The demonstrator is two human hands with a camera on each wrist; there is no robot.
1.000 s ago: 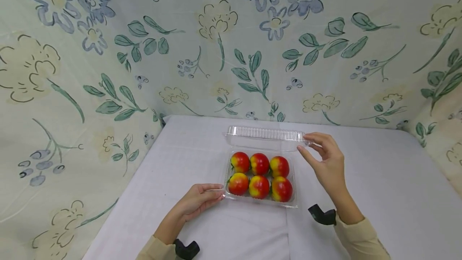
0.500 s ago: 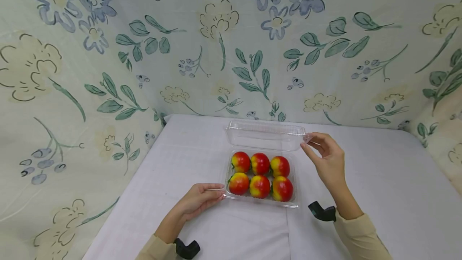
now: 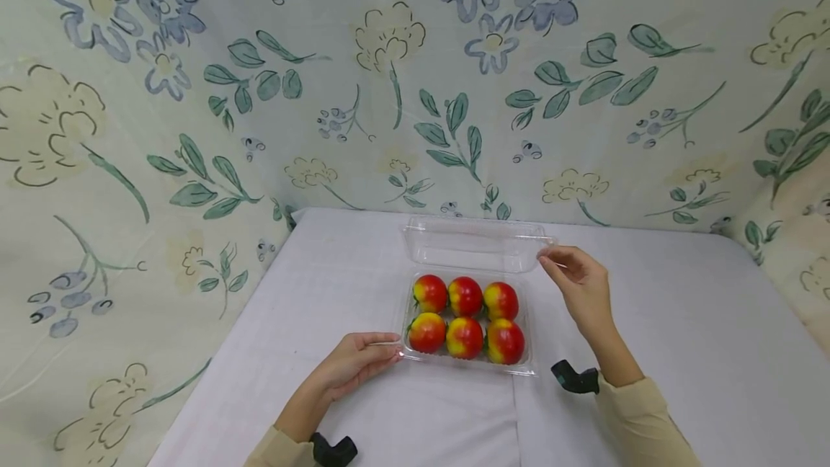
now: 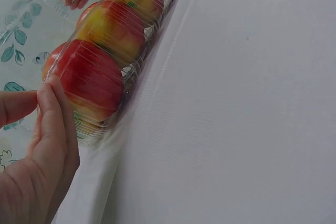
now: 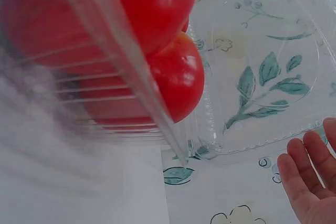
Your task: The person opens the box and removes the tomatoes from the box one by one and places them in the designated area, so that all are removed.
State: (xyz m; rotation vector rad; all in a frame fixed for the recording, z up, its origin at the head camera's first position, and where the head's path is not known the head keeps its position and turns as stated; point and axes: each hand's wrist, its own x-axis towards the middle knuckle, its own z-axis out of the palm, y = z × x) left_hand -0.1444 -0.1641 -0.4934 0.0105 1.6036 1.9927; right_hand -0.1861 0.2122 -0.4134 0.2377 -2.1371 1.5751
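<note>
A clear plastic clamshell box [image 3: 535, 352] stands on the table with its hinged lid [image 3: 473, 249] raised at the back. Several round red-and-yellow fruits [image 3: 465, 338] sit in two rows in its base; green bits show on some, but their exact kind is unclear. My left hand [image 3: 355, 365] pinches the rim at the front left corner between thumb and fingers, as the left wrist view also shows. By the lid's right corner is my right hand [image 3: 582, 287], its fingers [image 5: 294, 174] loosely extended at the lid's edge. Whether they touch it is unclear.
A white cloth [image 3: 681, 323] covers the table. Behind and beside it hangs a flowered curtain [image 3: 389, 128], close to the lid. A black wrist mount [image 3: 574, 377] sticks out at each sleeve cuff.
The lid has swung back from a low tilt to stand more upright. My right hand has drawn slightly down and left from the lid's corner. My left hand keeps its place.
</note>
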